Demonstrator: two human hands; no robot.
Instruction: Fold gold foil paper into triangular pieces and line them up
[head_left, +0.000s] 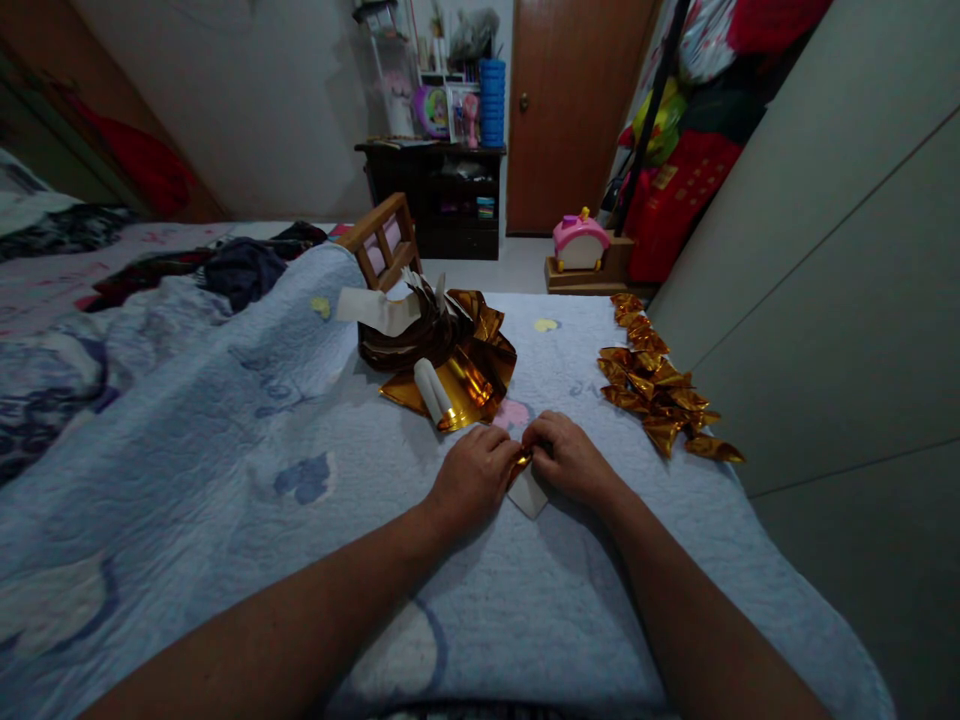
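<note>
Between my two hands, low over the quilt, is a sheet of gold foil paper (pixel 529 496), its pale backing showing at the bottom and a bit of shiny gold at the top. My left hand (pixel 474 478) has its fingers closed on the paper's left edge. On the other side, my right hand (pixel 568 458) pinches its upper right part with curled fingers. Just beyond my hands lies a loose pile of gold foil sheets (pixel 427 345), some curled, with white undersides turned up. Several folded gold foil pieces (pixel 660 390) lie in a row to the right.
A blue patterned quilt (pixel 300 560) covers the bed under everything. Rumpled clothes (pixel 240 270) lie at the left. A pale cabinet wall (pixel 847 330) borders the right side. Beyond the bed stand a wooden rail (pixel 386 240), a dark shelf (pixel 435 195) and a pink toy (pixel 580 243).
</note>
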